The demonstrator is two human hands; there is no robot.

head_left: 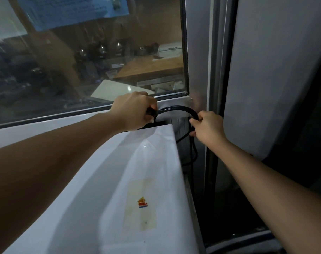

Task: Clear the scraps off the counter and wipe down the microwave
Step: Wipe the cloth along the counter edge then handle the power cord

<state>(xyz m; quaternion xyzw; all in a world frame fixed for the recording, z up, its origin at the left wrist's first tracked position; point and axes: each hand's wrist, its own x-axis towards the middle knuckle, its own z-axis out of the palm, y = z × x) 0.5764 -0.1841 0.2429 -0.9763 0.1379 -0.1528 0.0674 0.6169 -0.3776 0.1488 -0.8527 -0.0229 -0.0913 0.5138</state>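
From the head camera, two bare arms reach forward over the white top of the microwave, which fills the lower left and is cut off by the bottom and left edges; its front and door are out of sight. One yellowed sticker with a small coloured mark lies on that top.

The left hand is curled around the plug end of one black cable, at the back edge of the microwave just below the window frame; the plug itself is mostly buried in the fingers, and whether it sits in a socket cannot be told. The cable arches to the right hand, whose fingers are closed around it. Below that hand the cable drops into the dark gap between the microwave and a grey metal post, where loops are hard to make out.

Behind the window, a dim room shows a wooden table and blurred dark objects. One blue sheet sticks to the glass, its print unreadable.
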